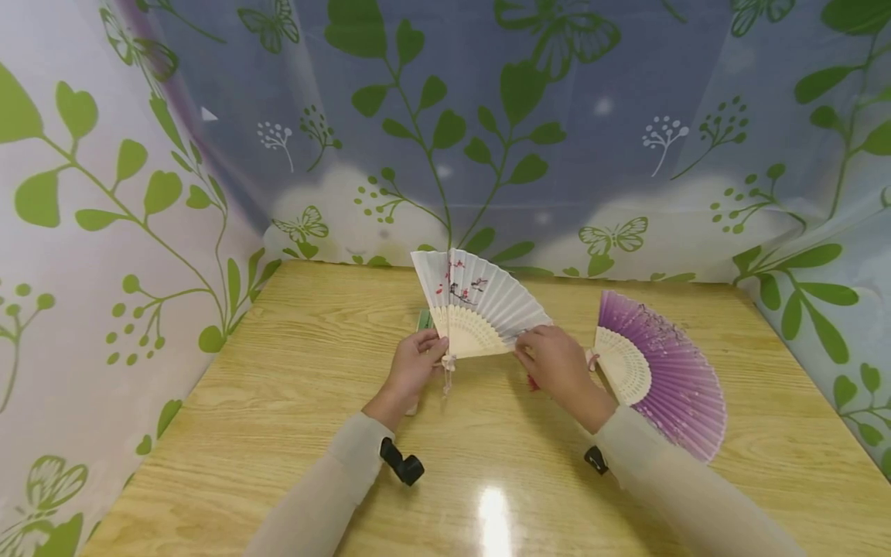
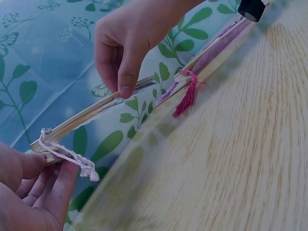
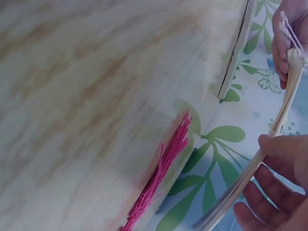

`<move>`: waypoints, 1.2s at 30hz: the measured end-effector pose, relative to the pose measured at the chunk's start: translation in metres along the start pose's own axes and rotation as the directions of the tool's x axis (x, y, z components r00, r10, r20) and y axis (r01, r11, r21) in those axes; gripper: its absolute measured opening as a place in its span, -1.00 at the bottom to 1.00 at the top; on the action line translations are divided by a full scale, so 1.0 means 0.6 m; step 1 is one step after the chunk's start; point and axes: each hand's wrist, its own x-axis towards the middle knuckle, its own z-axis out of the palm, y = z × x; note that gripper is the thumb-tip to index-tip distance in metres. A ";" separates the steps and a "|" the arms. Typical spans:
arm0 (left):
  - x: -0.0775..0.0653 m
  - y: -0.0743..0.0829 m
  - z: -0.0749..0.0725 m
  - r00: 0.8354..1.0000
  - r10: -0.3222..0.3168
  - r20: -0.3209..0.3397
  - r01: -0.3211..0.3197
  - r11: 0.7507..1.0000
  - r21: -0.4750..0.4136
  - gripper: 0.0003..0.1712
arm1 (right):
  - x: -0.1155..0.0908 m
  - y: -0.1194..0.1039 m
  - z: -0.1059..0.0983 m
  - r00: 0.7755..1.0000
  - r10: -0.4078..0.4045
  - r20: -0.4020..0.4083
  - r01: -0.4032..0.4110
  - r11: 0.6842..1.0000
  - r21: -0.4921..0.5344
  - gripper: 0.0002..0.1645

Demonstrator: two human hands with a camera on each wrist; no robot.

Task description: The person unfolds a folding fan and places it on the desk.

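A white folding fan (image 1: 497,298) with pale slats and a red-and-dark blossom print is spread wide above the table. My left hand (image 1: 412,365) pinches its base between thumb and fingers, near the pivot. A whitish tassel cord (image 2: 70,156) hangs from that end. My right hand (image 1: 557,365) grips the fan's right outer edge, thumb on one side and fingers on the other, as the right wrist view shows. Right of that hand lies a spread purple fan (image 1: 685,387) with pale slats. Its pink tassel (image 3: 161,168) trails on the table, partly behind my right hand in the head view.
A narrow green-and-pale item (image 1: 424,319) lies on the wooden table (image 1: 292,371), mostly hidden behind the left hand and wrist. Leaf-and-butterfly patterned cloth (image 1: 445,155) walls the table at the back and both sides. Dark camera mounts (image 1: 402,463) sit on the wrists.
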 end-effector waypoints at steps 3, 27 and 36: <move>0.002 -0.002 -0.002 1.000 -0.006 -0.004 0.006 1.000 0.002 -0.58 | -0.003 0.000 0.001 1.000 -0.006 0.004 0.006 1.000 -0.007 -0.91; 0.026 -0.013 -0.011 0.996 -0.058 -0.073 0.058 0.998 0.000 -0.59 | -0.027 -0.017 0.000 0.997 -0.082 0.003 0.082 0.997 -0.002 -0.87; 0.033 -0.010 -0.010 0.995 -0.077 -0.063 0.076 0.997 -0.031 -0.64 | -0.035 -0.027 -0.005 0.996 -0.090 0.015 0.090 0.996 -0.012 -0.82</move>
